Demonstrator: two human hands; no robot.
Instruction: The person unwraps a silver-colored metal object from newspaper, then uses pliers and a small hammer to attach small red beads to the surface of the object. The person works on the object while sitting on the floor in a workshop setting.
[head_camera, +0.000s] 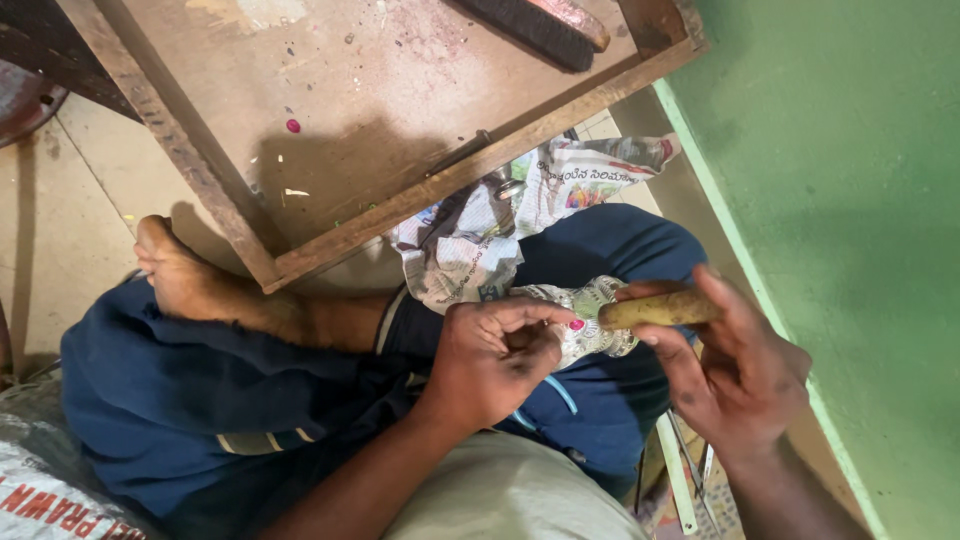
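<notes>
My left hand (495, 355) grips a small silver ornamental piece (590, 320) with pink stones, held over my lap. My right hand (735, 370) holds a tool by its yellowish wooden handle (660, 308), the tip pointing at the silver piece. The tool's tip is hidden behind the piece and my fingers. I sit cross-legged in dark blue trousers (200, 400), one bare foot (180, 270) stretched to the left.
A low wooden work tray (330, 240) with raised edges stands in front, a brush (545, 30) lying at its far end. Crumpled newspaper (480, 240) lies between tray and lap. A green wall (840, 200) is close on the right. Thin metal tools (690, 470) lie on the floor.
</notes>
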